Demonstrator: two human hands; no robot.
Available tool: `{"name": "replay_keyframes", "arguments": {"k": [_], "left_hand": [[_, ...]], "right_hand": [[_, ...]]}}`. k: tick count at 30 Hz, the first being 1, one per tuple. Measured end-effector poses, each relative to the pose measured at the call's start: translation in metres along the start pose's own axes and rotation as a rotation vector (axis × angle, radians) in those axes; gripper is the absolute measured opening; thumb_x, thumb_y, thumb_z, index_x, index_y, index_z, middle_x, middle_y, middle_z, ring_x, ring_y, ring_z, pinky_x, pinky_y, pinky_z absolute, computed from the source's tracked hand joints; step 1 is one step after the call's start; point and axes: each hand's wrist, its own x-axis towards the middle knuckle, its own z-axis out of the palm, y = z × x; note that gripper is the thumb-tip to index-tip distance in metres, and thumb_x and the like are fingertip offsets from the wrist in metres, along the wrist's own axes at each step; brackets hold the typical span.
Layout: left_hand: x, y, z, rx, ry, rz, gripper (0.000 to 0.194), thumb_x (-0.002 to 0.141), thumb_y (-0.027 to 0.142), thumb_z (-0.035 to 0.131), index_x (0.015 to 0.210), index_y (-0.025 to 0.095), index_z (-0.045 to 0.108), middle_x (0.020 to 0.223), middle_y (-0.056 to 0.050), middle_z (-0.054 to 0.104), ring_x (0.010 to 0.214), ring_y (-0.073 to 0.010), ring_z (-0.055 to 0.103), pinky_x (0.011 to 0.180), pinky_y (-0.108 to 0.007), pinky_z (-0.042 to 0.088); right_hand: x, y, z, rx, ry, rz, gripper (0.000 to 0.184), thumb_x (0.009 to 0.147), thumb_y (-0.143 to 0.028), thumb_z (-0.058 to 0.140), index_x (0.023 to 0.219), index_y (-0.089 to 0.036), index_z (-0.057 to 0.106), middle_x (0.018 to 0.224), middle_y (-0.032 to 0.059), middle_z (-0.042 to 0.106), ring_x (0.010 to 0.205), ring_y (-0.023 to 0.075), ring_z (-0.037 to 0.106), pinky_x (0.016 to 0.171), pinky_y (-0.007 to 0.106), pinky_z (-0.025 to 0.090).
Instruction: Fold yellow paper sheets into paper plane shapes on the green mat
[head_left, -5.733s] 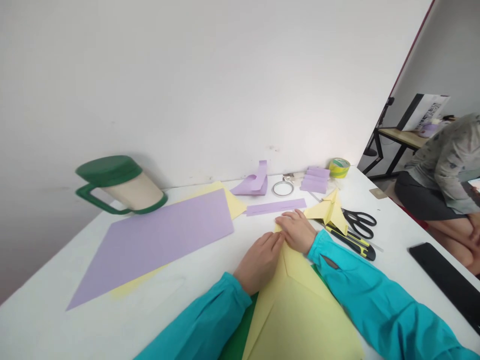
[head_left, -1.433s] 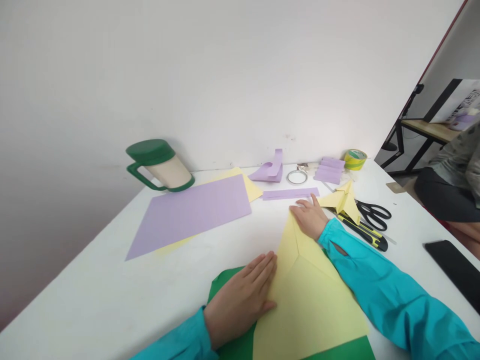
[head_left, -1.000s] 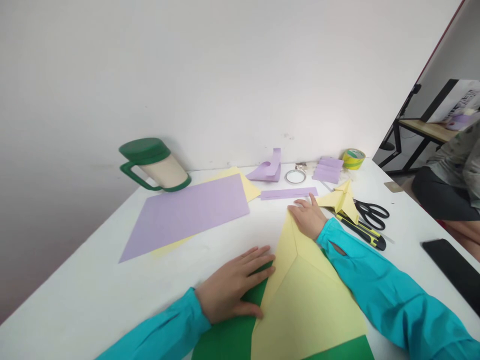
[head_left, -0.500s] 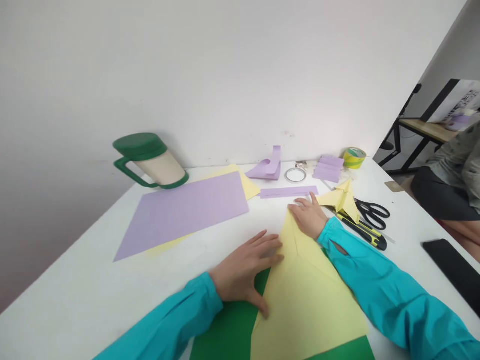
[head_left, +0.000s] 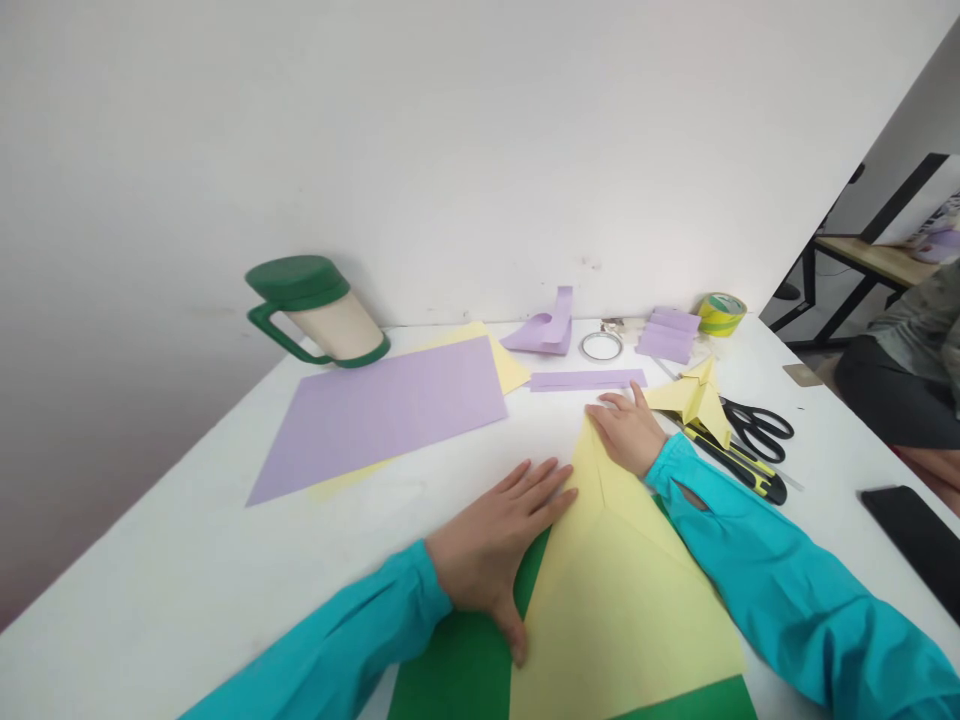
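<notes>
A splayed left hand [head_left: 491,538] touches the folded pale-yellow paper sheet [head_left: 630,610] along its left edge while the right hand [head_left: 628,434], grip unclear, seemingly steadies its far tip.

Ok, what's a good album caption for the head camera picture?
Left hand at the side, right hand at the tip of folded, pointed yellow paper over a green sheet.

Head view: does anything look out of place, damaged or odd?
A little clutter: the folded yellow paper lies over the scissors and utility knife, partly covering both. By the wall, a purple scrap curls upward, unlike the flat purple sheet. I see no tear in the large yellow sheet.
</notes>
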Motion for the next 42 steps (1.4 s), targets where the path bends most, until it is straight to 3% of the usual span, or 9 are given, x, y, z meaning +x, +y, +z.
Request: {"name": "replay_keyframes", "arguments": {"k": [8, 15, 18, 24, 36, 42], "left_hand": [[0.004, 0.004, -0.006, 0.029, -0.034, -0.021, 0.139, 0.041, 0.089, 0.060, 0.149, 0.012, 0.019, 0.154, -0.023, 0.009, 0.140, -0.0449, 0.007, 0.112, -0.060, 0.002], [0.042, 0.015, -0.009, 0.163, 0.104, -0.038, 0.093, 0.075, 0.073, 0.053, 0.138, 0.006, 0.039, 0.145, -0.025, 0.037, 0.137, -0.0373, 0.028, 0.113, -0.055, 0.018], [0.051, 0.014, 0.000, 0.215, 0.132, -0.030, 0.079, 0.081, 0.065, 0.053, 0.133, 0.006, 0.046, 0.144, -0.025, 0.038, 0.136, -0.0367, 0.031, 0.111, -0.053, 0.024], [0.044, 0.009, 0.005, 0.233, 0.116, 0.035, 0.068, 0.089, 0.056, 0.048, 0.137, 0.008, 0.042, 0.147, -0.026, 0.032, 0.138, -0.0371, 0.028, 0.110, -0.056, 0.025], [0.043, 0.021, 0.001, 0.184, 0.104, 0.082, 0.049, 0.092, 0.043, 0.046, 0.129, 0.010, 0.052, 0.143, -0.021, 0.042, 0.134, -0.0346, 0.036, 0.111, -0.056, 0.024], [0.043, 0.021, 0.004, 0.155, 0.185, 0.091, 0.042, 0.091, 0.035, 0.049, 0.123, 0.009, 0.056, 0.139, -0.022, 0.046, 0.132, -0.0327, 0.040, 0.111, -0.052, 0.028]], "right_hand": [[0.000, -0.002, -0.005, 0.034, -0.001, -0.004, 0.028, 0.089, -0.022, 0.047, 0.114, -0.016, 0.057, 0.103, 0.0103, 0.071, 0.121, 0.0266, 0.048, 0.112, 0.060, 0.005], [0.000, -0.001, -0.006, 0.054, -0.024, 0.004, 0.033, 0.090, -0.024, 0.047, 0.120, -0.014, 0.053, 0.104, 0.0120, 0.070, 0.124, 0.0269, 0.046, 0.112, 0.060, 0.005], [0.000, -0.001, -0.005, 0.064, -0.028, 0.011, 0.032, 0.090, -0.024, 0.047, 0.120, -0.014, 0.053, 0.105, 0.0121, 0.070, 0.124, 0.0263, 0.046, 0.112, 0.060, 0.006], [0.000, 0.000, -0.007, 0.050, -0.036, 0.011, 0.036, 0.090, -0.034, 0.051, 0.120, -0.015, 0.054, 0.105, 0.0124, 0.070, 0.125, 0.0285, 0.044, 0.111, 0.061, 0.005], [-0.001, 0.000, -0.008, 0.031, -0.033, -0.007, 0.038, 0.090, -0.038, 0.052, 0.121, -0.015, 0.054, 0.108, 0.0124, 0.069, 0.125, 0.0290, 0.044, 0.111, 0.061, 0.006], [-0.001, -0.001, -0.009, 0.027, -0.032, -0.015, 0.042, 0.089, -0.039, 0.053, 0.121, -0.013, 0.054, 0.105, 0.0134, 0.070, 0.125, 0.0290, 0.044, 0.111, 0.061, 0.005]]}}
